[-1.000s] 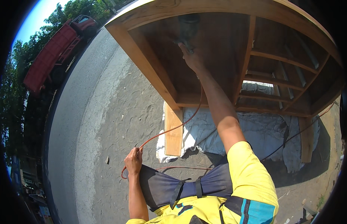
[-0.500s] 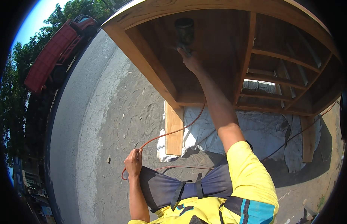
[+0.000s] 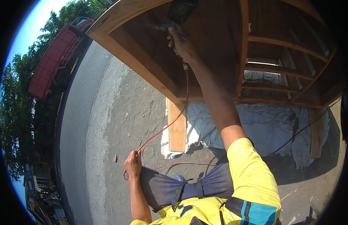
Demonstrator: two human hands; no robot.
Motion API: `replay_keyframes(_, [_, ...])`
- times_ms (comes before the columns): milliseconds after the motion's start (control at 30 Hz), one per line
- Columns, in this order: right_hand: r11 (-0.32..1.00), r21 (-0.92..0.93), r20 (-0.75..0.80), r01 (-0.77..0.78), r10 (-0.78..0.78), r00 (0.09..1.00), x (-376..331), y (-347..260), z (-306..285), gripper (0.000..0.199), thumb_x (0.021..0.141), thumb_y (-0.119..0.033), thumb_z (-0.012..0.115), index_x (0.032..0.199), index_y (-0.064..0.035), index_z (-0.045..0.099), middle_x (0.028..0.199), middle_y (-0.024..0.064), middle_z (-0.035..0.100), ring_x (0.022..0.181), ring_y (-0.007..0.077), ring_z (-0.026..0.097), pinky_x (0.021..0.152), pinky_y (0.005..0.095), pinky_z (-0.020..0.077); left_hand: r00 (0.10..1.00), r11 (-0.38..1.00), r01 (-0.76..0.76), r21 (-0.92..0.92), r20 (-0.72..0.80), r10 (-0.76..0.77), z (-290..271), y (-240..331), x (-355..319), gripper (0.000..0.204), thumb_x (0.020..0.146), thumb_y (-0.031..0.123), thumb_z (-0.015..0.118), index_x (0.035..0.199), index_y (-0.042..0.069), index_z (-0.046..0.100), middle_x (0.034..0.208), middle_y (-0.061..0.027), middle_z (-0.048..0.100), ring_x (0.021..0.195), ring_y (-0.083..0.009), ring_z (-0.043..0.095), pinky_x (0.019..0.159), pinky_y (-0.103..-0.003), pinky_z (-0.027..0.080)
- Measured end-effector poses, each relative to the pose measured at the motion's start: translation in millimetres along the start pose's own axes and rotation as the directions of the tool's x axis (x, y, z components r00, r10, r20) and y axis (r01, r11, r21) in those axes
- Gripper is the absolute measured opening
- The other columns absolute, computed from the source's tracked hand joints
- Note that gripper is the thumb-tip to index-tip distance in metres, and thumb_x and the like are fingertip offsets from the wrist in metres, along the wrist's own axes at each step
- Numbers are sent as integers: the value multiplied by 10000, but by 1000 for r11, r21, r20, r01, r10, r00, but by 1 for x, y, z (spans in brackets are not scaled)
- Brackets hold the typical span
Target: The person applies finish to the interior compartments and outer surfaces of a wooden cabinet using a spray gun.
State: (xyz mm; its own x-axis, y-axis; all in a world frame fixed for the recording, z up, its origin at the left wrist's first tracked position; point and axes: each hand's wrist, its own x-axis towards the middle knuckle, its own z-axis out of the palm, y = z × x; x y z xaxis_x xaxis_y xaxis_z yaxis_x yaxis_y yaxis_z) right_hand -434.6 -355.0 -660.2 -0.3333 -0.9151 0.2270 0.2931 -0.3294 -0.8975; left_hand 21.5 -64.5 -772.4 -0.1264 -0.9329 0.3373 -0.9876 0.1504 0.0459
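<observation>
Orange hose (image 3: 159,133) looped in left hand (image 3: 133,165) at the hip, fist closed, keeping slack off the concrete ground (image 3: 106,123). Right hand (image 3: 180,41) wraps spray gun (image 3: 176,17) overhead, aimed inside the wooden cabinet (image 3: 144,63).

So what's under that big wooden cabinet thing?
Under the wooden cabinet a crumpled white sheet is spread on the grey ground, around its wooden legs. A dark cable crosses the sheet. Whatever lies beneath the sheet is covered.
</observation>
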Motion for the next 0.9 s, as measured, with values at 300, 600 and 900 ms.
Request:
replay_keyframes(300, [971, 14, -97, 240, -237, 967, 50, -7, 8, 611, 991, -633, 633, 1062, -35, 731, 743, 39, 718, 563, 113, 609, 540, 289, 501, 999, 998, 4, 61, -38, -1, -13, 10, -10, 177, 1005, 216, 715, 941, 53, 693, 811, -148, 721, 688, -357, 706, 607, -431, 522])
replay_keyframes(600, [995, 76, 87, 68, -75, 993, 14, -19, -13, 565, 1013, -627, 576, 950, -77, 689, 612, 9, 573, 439, 110, 474, 380, 298, 357, 1000, 995, -17, 94, -1, 17, -21, 18, -13, 157, 1006, 188, 709, 944, 44, 694, 804, -149, 717, 686, -346, 705, 610, -419, 520])
replay_keyframes(900, [990, 43, 64, 131, -134, 989, 7, -21, -10, 561, 1006, -608, 617, 1017, -56, 712, 713, 42, 700, 510, 90, 571, 460, 275, 473, 999, 994, 19, 111, 47, -24, -22, 24, -12, 175, 1008, 205, 713, 946, 43, 694, 827, -143, 726, 677, -320, 706, 610, -410, 524])
